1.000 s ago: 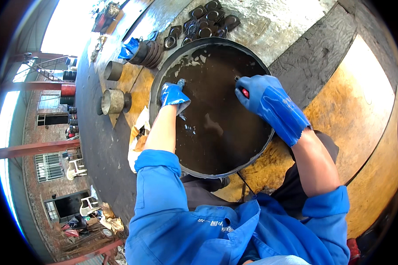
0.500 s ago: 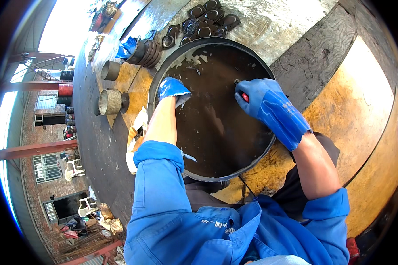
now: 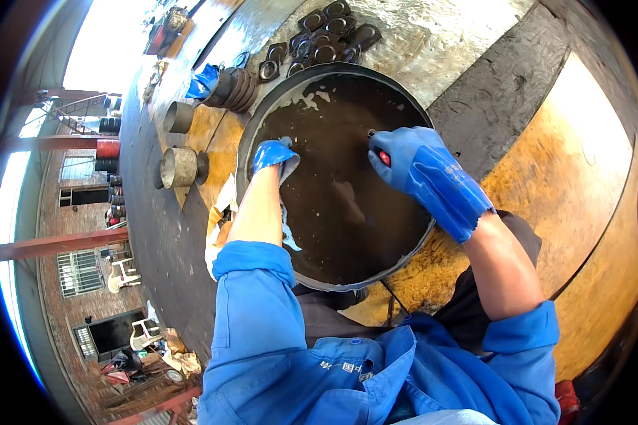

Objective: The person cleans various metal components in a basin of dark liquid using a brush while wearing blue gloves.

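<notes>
Murk fills the round black basin (image 3: 412,249) that the person leans over: brown, oily-looking liquid (image 3: 340,212) with pale scum along its far edge. Both hands wear blue rubber gloves and both are down at the surface.

The left hand (image 3: 273,152) is at the basin's left side, fingers folded tight over a pale rag (image 3: 288,166). One end of the rag trails down along the bare forearm.

The right hand (image 3: 404,159) is over the middle of the basin, to the right. Its fingers are curled in around a small part (image 3: 383,156), of which only a red spot and a dark tip poke out. What the part is I cannot tell from here. The two hands are apart, with open liquid between them.

By the look of it this is the washing step, with the part dipped and the rag ready but not yet on it. To my eye the next move calls for bringing rag and part together over the basin. It also wants a firm pinch, since wet gloves and an oily piece slip easily.

Beyond the far rim, dark dished pieces (image 3: 329,32) lie in a heap on wet concrete. To the left are a stack of rings (image 3: 237,88) and two short metal cups (image 3: 179,166). The basin sits on a rusty yellow plate (image 3: 581,212).
</notes>
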Demonstrator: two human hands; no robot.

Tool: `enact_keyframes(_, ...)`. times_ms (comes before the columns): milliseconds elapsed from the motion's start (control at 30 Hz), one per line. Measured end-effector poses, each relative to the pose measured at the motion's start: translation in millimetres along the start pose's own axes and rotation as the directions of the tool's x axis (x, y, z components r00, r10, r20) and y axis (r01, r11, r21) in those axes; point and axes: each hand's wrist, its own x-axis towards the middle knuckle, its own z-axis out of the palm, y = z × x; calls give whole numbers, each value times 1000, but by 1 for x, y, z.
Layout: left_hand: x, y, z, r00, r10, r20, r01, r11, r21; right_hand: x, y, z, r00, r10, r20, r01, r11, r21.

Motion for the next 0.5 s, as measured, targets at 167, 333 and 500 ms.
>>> enact_keyframes(167, 22, -16, -2, 982, -190, 11, 188, 962, -197, -2, -3, 4, 1000, -27, -6, 27, 1000, -5)
enact_keyframes(333, 21, -42, -23, 934, -240, 263, 339, 827, -448, 0, -3, 11, 995, -66, -71, 67, 998, 9)
enact_keyframes(500, 4, -42, -31, 906, -164, 389, 398, 640, -657, 2, -3, 7, 1000, -16, 26, 16, 1000, -26)
